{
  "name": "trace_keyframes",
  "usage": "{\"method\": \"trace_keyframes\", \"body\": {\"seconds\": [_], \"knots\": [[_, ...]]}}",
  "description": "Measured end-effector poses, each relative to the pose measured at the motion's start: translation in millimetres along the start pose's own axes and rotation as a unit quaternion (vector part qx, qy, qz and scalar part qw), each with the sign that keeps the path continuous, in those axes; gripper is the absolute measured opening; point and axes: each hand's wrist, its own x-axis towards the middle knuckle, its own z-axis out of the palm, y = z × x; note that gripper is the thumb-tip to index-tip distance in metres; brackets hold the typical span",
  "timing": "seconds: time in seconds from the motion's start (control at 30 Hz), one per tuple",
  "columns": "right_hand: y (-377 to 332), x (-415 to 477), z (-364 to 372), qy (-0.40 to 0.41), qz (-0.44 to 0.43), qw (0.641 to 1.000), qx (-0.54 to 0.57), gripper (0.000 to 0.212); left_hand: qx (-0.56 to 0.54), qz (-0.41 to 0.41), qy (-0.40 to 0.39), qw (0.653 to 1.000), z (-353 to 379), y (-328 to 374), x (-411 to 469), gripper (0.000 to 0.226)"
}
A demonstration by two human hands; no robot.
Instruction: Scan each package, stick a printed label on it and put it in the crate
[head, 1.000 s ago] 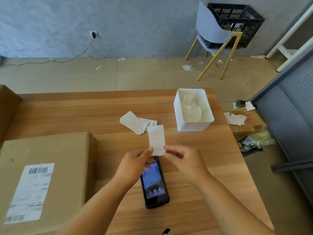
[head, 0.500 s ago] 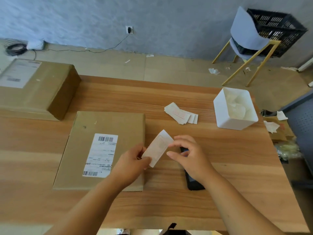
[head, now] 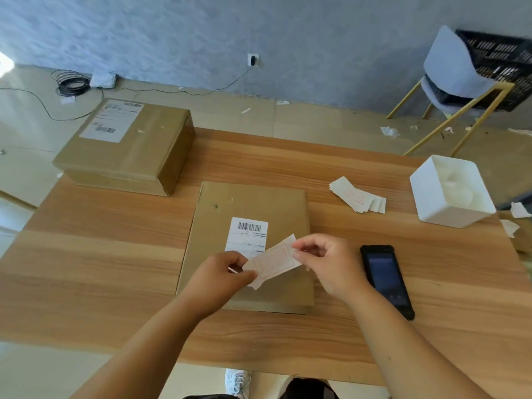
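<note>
Brown cardboard: flat package (head: 253,203) lies mid-counter (head: 100,254), with its white barcode shipping sticker (head: 249,233) face up. Both hands are over its near half. The left hand (head: 221,276) pinches the lower-left end of a small white label (head: 273,262) with a red printed frame. The right hand (head: 325,264) pinches the upper-right end between thumb and forefinger, other fingers curled in. The label is tilted, low end left, and covers the sticker's lower right corner in this view; can't tell if it touches the box. One layer looks peeled at the lower-left end, too small to be sure. Black handheld scanner (head: 385,279) lies flat on the counter just right of the package, near the right wrist, screen up, nothing touching it. A fanned stack of spare labels (head: 357,195) sits beyond it, apart from the package's far right corner. White bin (head: 426,194) with crumpled paper inside is at the right edge. A second, thicker package (head: 126,148) sits at the far-left corner, sticker up. Black crate (head: 495,56) sits on a chair (head: 449,64) by the wall, well apart from the counter.
</note>
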Motion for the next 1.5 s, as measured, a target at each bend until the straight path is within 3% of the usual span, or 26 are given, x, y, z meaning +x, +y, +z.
{"method": "trace_keyframes", "body": {"seconds": [0.2, 0.33, 0.47, 0.57, 0.67, 1.0, 1.2, 1.5], "knots": [[-7.0, 2.4, 29.0, 0.023, 0.031, 0.997, 0.06, 0.027, -0.179, -0.059, 0.028, 0.982, -22.1, -10.1, 3.9, 0.032], [-9.8, 7.3, 32.3, 0.028, 0.052, 0.996, 0.064, 0.023, -0.213, -0.057, 0.052, 0.974, -22.0, -8.7, 14.4, 0.015], [-7.7, 19.1, 23.7, 0.048, 0.095, 0.992, 0.067, 0.013, -0.167, -0.037, 0.081, 0.982, -21.1, 0.6, 31.9, 0.009], [-5.9, 33.4, 15.7, 0.067, 0.115, 0.989, 0.057, 0.013, -0.073, -0.015, 0.099, 0.992, -17.8, 11.9, 50.2, 0.006], [-5.4, 51.4, 8.0, 0.091, 0.126, 0.988, 0.024, 0.015, -0.021, -0.005, 0.119, 0.993, -12.2, 23.2, 72.3, 0.014], [-6.2, 110.0, -9.2, 0.119, 0.097, 0.984, -0.089, 0.016, -0.023, -0.046, 0.159, 0.986, -4.4, 45.8, 123.2, 0.011], [-0.3, 127.5, -10.1, 0.097, 0.107, 0.986, -0.087, 0.018, -0.005, -0.077, 0.143, 0.987, -1.0, 47.0, 139.6, 0.008], [7.9, 135.1, -10.9, 0.079, 0.092, 0.985, -0.121, 0.015, 0.091, -0.087, 0.128, 0.984, -2.8, 46.7, 152.6, 0.017]]}}
